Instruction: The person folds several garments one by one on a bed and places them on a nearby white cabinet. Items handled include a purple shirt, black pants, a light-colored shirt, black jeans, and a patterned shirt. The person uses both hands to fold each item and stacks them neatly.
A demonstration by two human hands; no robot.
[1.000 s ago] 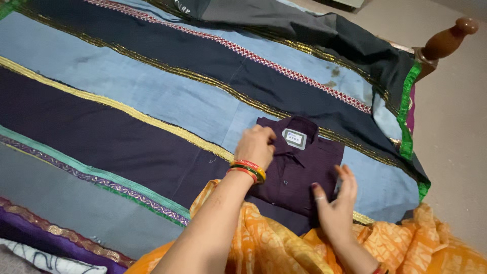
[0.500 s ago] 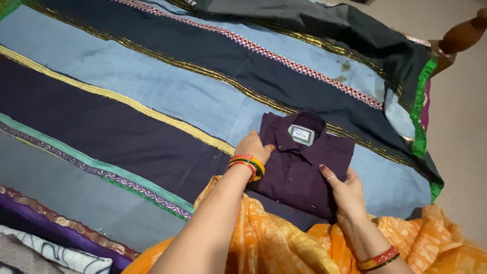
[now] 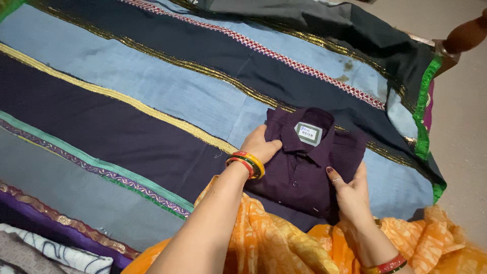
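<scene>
Both hands grip one folded purple shirt [image 3: 304, 162] — left hand [image 3: 259, 146] at its collar side, right hand [image 3: 350, 195] at its edge — folding looks finished, shirt not yet lifted off the striped bedspread [image 3: 127, 101].

So the folded purple shirt [image 3: 309, 162] has slid a bit further up the striped bedspread [image 3: 127, 101], closer to the gold stripe [image 3: 243, 96] than before. Left hand [image 3: 259, 146] went from resting on top of the shirt by the collar to gripping its left edge, thumb on top. Right hand [image 3: 350, 193] was lifted open off the shirt, now it's holding the right edge.
</scene>
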